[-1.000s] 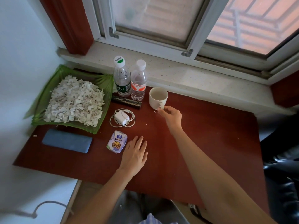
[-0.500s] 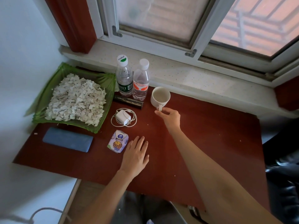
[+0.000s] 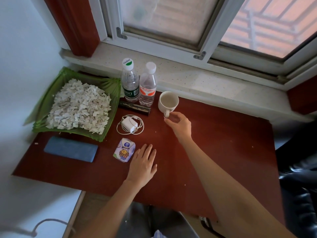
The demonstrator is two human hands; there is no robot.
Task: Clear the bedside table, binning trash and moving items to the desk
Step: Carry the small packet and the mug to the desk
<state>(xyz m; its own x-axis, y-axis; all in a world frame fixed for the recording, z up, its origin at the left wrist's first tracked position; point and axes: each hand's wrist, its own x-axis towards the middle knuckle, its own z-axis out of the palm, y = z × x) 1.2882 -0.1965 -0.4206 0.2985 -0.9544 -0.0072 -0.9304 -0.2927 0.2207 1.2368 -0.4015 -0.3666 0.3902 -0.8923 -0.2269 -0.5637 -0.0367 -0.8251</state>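
Nearest the camera, the left hand (image 3: pixel 143 164) was laid flat on the red table (image 3: pixel 223 152), fingers spread and gripping nothing, just beside a small tissue packet (image 3: pixel 124 152). Taking the white mug (image 3: pixel 168 103) as the landmark, the packet lay well in front of it and to its left, with a blue cloth (image 3: pixel 70 149) further left again. A white charger (image 3: pixel 129 124) with its cord looped round it was seen between the packet and the mug, to the mug's left.

The right hand (image 3: pixel 179 125) was held just in front of the mug, its thumb and forefinger pinched at the handle; whether the handle was truly clamped or only touched could not be told. The mug was standing upright near the table's back edge. Just left of it a dark flat case (image 3: pixel 134 108) was lying, and behind that two plastic bottles (image 3: pixel 138 83) were standing side by side. A green tray (image 3: pixel 106 86) heaped with paper scraps (image 3: pixel 78 106) was placed far to the left of the mug.

A slip was judged the chief risk: a mug lifted by a two-finger pinch on the handle could swing, tip or drop. Whether anything was in the mug could not be made out; liquid would be spilled if it tilted. The nearest bottle could also be knocked over if the mug were swung leftward.
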